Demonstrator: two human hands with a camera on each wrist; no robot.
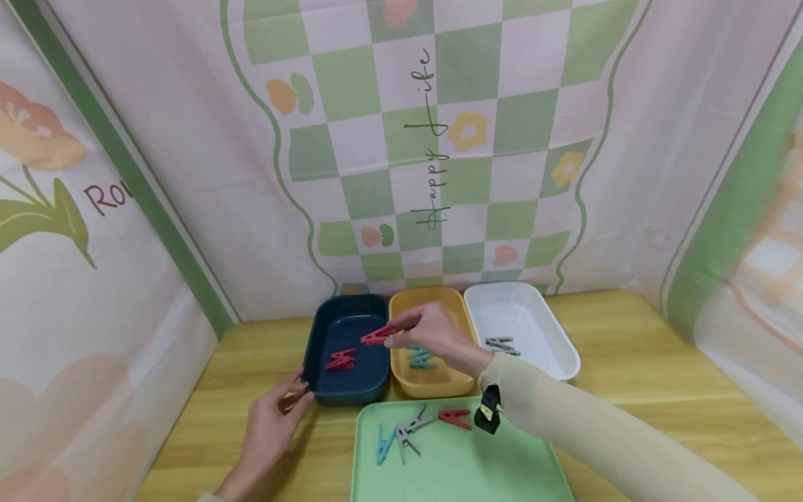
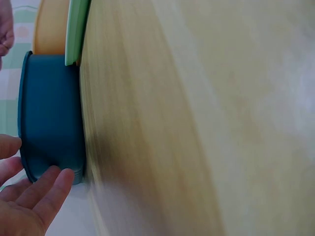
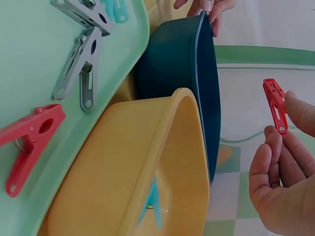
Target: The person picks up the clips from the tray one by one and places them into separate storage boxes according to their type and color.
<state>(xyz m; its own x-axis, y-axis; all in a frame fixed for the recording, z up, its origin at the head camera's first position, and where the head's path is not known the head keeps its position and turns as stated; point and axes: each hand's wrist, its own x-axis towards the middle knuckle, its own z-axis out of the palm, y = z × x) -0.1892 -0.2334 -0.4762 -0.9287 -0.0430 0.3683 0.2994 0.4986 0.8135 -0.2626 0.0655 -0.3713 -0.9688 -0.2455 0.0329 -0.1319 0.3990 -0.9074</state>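
My right hand [image 1: 433,331] pinches a red clothespin [image 3: 275,104] between thumb and fingers, held above the right side of the dark blue bin [image 1: 374,399]. Inside that bin lie red clothespins [image 1: 341,360]. At the bin's near left corner, my left hand [image 1: 276,422] rests with fingers extended and touching it. A light blue clothespin [image 1: 384,445], grey clothespins [image 1: 404,438] and a red clothespin [image 1: 454,417] lie on the green tray [image 1: 464,467]. Light blue clothespins [image 1: 420,357] sit in the yellow bin [image 1: 433,388], partly below my right hand.
To the right stands a white bin [image 1: 527,314] holding grey clothespins [image 1: 502,344]. All three bins stand side by side on the wooden table [image 1: 615,348], against a printed cloth wall [image 1: 351,84]. The tray lies in front of them.
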